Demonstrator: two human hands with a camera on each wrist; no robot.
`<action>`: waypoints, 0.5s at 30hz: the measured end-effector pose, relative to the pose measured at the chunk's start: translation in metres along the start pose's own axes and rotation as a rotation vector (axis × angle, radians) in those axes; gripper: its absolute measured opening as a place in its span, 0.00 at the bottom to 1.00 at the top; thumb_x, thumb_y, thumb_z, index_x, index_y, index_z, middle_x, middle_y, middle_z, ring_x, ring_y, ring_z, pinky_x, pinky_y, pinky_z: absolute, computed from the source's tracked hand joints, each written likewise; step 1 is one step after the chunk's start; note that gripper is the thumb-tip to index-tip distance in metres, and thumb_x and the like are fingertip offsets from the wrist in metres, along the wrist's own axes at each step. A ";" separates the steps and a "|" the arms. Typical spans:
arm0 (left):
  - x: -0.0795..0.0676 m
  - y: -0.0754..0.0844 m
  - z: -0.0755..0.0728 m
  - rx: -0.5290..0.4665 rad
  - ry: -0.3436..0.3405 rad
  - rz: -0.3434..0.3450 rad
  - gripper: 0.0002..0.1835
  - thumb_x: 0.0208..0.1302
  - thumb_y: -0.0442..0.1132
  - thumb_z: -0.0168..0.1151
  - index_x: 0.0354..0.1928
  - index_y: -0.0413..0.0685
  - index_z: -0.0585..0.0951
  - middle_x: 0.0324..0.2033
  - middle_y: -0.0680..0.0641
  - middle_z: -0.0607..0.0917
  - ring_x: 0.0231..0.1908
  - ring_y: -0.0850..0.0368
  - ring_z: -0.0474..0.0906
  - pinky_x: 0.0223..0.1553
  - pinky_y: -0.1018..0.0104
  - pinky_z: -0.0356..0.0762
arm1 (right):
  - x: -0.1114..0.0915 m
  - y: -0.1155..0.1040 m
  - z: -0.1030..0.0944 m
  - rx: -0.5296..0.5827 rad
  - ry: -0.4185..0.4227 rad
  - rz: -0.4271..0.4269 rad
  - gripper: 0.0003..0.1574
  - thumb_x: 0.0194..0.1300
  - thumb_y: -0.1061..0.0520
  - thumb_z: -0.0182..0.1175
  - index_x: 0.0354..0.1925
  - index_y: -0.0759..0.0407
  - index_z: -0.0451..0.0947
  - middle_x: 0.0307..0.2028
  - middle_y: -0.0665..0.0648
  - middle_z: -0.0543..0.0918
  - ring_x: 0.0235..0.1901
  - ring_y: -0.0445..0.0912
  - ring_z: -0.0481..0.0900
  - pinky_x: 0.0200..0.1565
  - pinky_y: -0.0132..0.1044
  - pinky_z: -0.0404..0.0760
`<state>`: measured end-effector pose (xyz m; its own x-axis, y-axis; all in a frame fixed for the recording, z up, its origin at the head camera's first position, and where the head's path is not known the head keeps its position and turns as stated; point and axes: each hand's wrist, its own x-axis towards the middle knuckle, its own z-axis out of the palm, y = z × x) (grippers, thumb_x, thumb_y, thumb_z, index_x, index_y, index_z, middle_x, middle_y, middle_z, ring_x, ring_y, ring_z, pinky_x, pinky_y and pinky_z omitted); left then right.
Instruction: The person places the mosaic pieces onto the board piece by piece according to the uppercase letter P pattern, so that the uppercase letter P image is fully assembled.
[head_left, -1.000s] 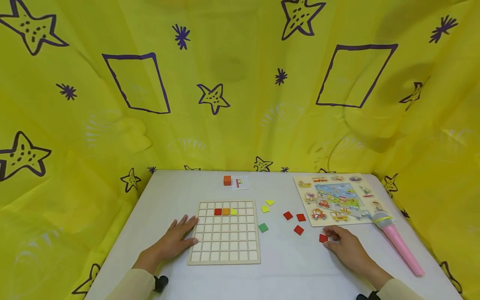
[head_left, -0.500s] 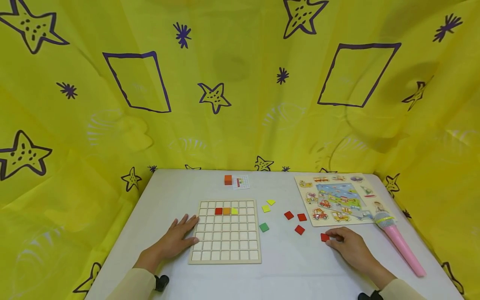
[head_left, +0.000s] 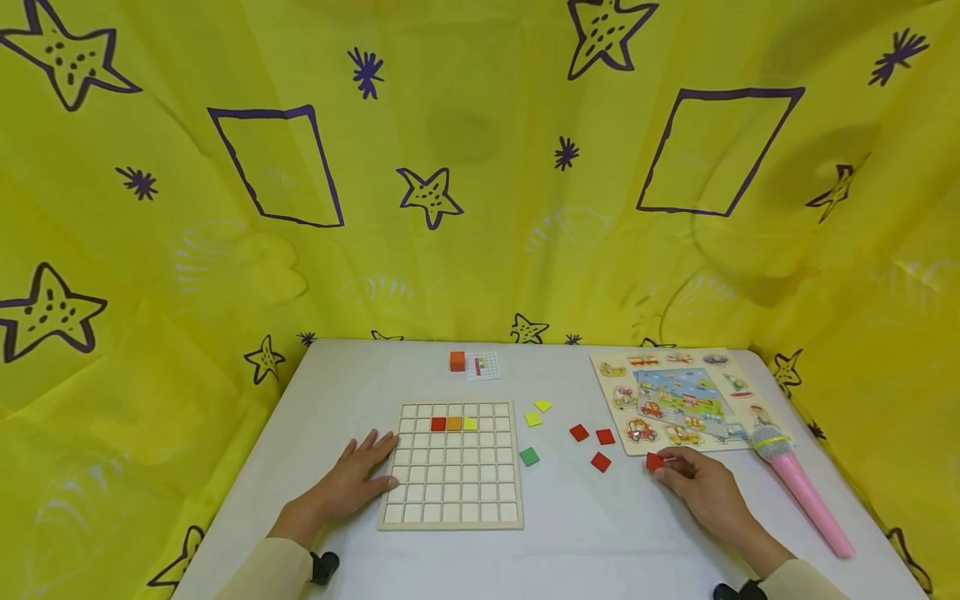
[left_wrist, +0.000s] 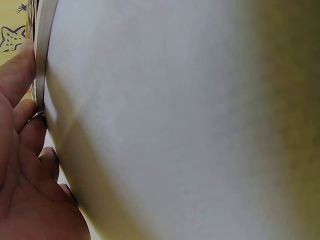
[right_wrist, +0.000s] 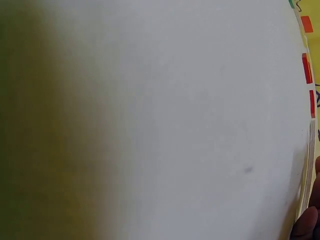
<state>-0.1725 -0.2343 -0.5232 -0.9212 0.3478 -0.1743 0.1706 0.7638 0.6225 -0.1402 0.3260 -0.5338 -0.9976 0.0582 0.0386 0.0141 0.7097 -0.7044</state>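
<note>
In the head view, my left hand (head_left: 348, 479) lies with fingers spread against the left edge of a wooden grid board (head_left: 433, 522). The left wrist view shows its fingers (left_wrist: 19, 70) touching the board's side. A red (head_left: 438, 424), an orange (head_left: 454, 424) and a yellow tile (head_left: 470, 424) sit side by side in the second row from the far edge. Over to the right, my right hand (head_left: 705, 492) pinches a red square tile (head_left: 655, 461) between thumb and fingertips. Only a sliver of that hand shows in the right wrist view, where the pinched tile cannot be seen.
Loose red tiles (head_left: 601, 462), a green tile (head_left: 530, 457) and yellow pieces (head_left: 533, 419) lie right of the board. Behind it are an orange block (head_left: 457, 362) and a pattern card (head_left: 483, 367). A vehicle puzzle board (head_left: 611, 383) and a pink microphone (head_left: 813, 508) stand far right.
My right hand has taken the red tile in a pinch and moved it slightly forward, towards the puzzle board's near edge. The left hand has kept its place on the grid board's edge.
</note>
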 end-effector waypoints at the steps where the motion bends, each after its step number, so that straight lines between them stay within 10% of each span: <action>1: 0.000 0.000 0.000 0.002 -0.001 -0.003 0.41 0.74 0.50 0.66 0.82 0.46 0.62 0.82 0.41 0.60 0.84 0.35 0.41 0.81 0.33 0.31 | 0.001 0.000 0.000 0.010 0.006 0.005 0.18 0.71 0.58 0.70 0.56 0.62 0.84 0.40 0.55 0.89 0.36 0.31 0.79 0.36 0.27 0.81; 15: 0.000 -0.002 0.002 0.003 0.003 0.011 0.41 0.74 0.50 0.65 0.82 0.45 0.62 0.82 0.40 0.60 0.83 0.34 0.42 0.81 0.33 0.31 | 0.020 -0.020 0.008 0.121 0.070 0.008 0.18 0.72 0.63 0.67 0.58 0.64 0.82 0.45 0.63 0.88 0.37 0.31 0.78 0.35 0.26 0.83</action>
<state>-0.1721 -0.2352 -0.5259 -0.9203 0.3548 -0.1650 0.1821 0.7617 0.6218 -0.1606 0.3076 -0.5243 -0.9902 0.1151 0.0792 0.0092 0.6197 -0.7848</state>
